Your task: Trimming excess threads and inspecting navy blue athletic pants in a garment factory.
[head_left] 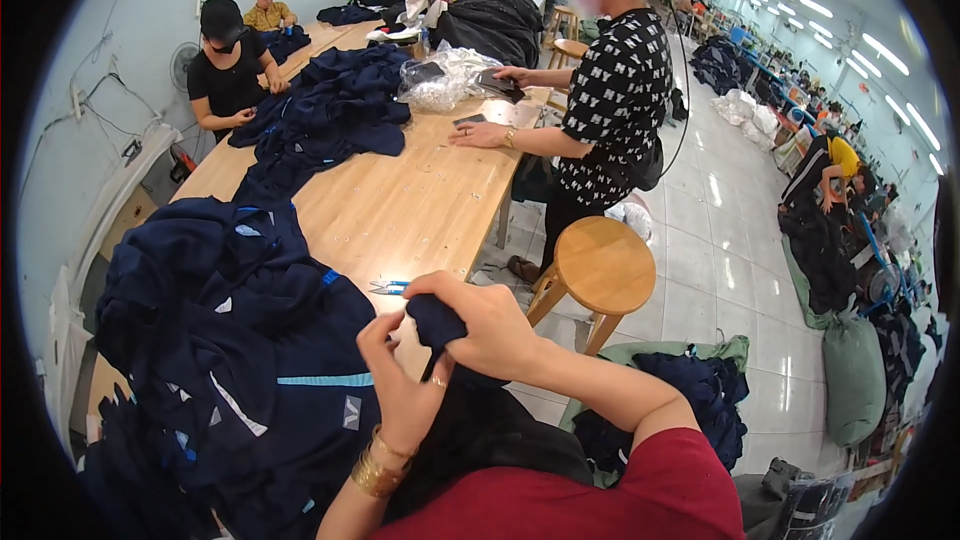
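A small folded piece of dark navy cloth (pixel 436 321) is held up in front of me, over the near edge of the table. My right hand (pixel 495 330) grips it from the right, fingers curled over the top and thumb underneath. On its left side my left hand (pixel 405 380) curves around the lower edge, fingertips and thumb against the cloth. Blue-handled thread snips (pixel 390 288) lie on the wooden table (pixel 400 205) just beyond my hands. Left of my hands spreads a large heap of navy garments (pixel 240 310) with light blue and white strips.
More navy garments (pixel 340 105) lie farther along the table, beside crumpled clear plastic (pixel 450 78). A person in a patterned shirt (pixel 615 90) stands at the right side; two others work at the far left. A wooden stool (pixel 605 265) and a cloth bundle (pixel 690 400) stand to my right.
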Demonstrator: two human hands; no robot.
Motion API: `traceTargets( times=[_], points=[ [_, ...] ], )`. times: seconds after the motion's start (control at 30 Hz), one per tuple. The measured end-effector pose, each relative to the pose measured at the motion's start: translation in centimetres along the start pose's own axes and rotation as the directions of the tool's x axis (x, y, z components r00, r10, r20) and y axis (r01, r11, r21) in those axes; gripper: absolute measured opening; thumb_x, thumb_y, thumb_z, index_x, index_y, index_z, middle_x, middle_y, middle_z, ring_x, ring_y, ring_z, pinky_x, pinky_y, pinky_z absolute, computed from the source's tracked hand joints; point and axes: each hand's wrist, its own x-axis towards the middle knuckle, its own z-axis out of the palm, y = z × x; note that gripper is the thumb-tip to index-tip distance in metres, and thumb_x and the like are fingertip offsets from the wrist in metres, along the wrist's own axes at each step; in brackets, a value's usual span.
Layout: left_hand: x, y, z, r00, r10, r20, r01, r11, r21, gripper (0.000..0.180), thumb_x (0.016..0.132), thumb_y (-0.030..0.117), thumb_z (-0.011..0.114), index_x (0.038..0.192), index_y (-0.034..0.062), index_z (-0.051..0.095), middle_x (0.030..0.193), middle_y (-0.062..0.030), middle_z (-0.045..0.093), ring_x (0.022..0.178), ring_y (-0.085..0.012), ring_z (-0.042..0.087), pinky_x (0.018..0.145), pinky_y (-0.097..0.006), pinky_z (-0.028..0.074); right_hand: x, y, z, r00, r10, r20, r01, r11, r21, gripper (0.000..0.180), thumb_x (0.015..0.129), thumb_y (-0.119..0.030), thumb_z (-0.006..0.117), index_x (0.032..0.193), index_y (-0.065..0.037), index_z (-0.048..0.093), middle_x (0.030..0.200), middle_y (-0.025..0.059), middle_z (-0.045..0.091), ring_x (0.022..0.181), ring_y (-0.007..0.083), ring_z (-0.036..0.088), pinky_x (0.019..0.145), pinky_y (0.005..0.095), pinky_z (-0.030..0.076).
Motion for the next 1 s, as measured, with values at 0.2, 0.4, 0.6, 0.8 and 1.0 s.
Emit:
traceTargets(
  times=[0.2,0.4,0.6,0.8,1.0],
  points=[
    [0.6,-0.3,1.9,0.996,0.076,0.035,-0.078,0.996,0.041,0.066,0.069,0.004,0.066,0.124,-0.0034,0.032,0.114,-0.0218,0.043,0.106,-0.0359,0.045,0.092,-0.039,0.036,3.2,-6.6,-5.8,0.943,-0.292,-0.161,0.287,0.957,-0.051,0.045,0.059,0.005,0.058,0.102,-0.007,0.060,0.089,0.0102,0.064,0.079,0.0234,0.065,0.068,0.0272,0.050],
    [2.4,5.0,-2.0,0.988,0.011,0.156,0.042,0.943,-0.331,0.067,0.071,0.013,0.070,0.125,-0.0054,0.033,0.119,-0.0178,0.044,0.108,-0.0275,0.047,0.091,-0.034,0.037,3.8,-9.7,-4.9,0.940,-0.240,0.241,0.310,0.896,-0.319,0.048,0.062,-0.005,0.060,0.109,-0.011,0.051,0.089,0.0077,0.057,0.071,0.0279,0.060,0.056,0.0354,0.048],
    [3.3,3.2,-4.4,0.975,0.207,-0.080,-0.201,0.977,0.074,0.050,0.072,0.006,0.063,0.116,-0.0045,0.043,0.105,-0.0128,0.053,0.095,-0.0190,0.052,0.084,-0.030,0.041,5.2,-10.0,-1.6,0.901,-0.328,0.282,0.421,0.816,-0.396,0.037,0.065,-0.007,0.061,0.100,-0.007,0.050,0.081,0.0100,0.053,0.067,0.0290,0.059,0.054,0.0365,0.047],
    [3.6,-0.2,-6.5,0.991,-0.060,0.123,0.067,0.996,-0.051,0.050,0.069,-0.016,0.047,0.118,-0.0054,0.046,0.113,-0.0176,0.054,0.106,-0.0235,0.053,0.091,-0.030,0.039,7.1,-9.7,-3.5,0.867,-0.485,0.112,0.481,0.761,-0.435,0.018,0.065,-0.006,0.057,0.082,0.001,0.052,0.074,0.0149,0.055,0.066,0.0309,0.058,0.057,0.0385,0.047],
    [-4.3,-1.9,-8.1,0.617,-0.379,0.690,0.395,0.907,0.145,0.048,0.075,0.000,0.048,0.123,-0.0020,0.044,0.105,-0.0212,0.059,0.099,-0.0334,0.057,0.089,-0.033,0.041,8.7,-11.0,-10.1,0.837,-0.467,-0.285,0.438,0.884,-0.162,0.027,0.061,0.006,0.049,0.080,-0.004,0.064,0.071,0.0126,0.063,0.061,0.0262,0.059,0.057,0.0318,0.045]
  ],
)
